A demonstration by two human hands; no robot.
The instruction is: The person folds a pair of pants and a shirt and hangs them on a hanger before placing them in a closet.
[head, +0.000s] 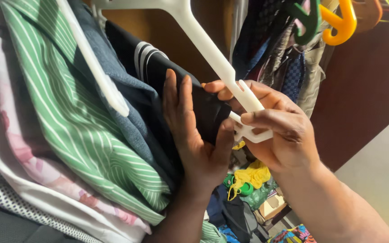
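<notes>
Your right hand pinches the white hanger end; your left hand grips the dark garment. Fitting step: next needs the garment eased over that end.

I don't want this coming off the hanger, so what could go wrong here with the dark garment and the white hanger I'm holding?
The dark garment is only pinched against the end of the white hanger by the left hand, so it could slip off. The right hand grips the thin notched end, which might snap if twisted. The tightly packed green striped shirt could snag or be pulled down.
</notes>
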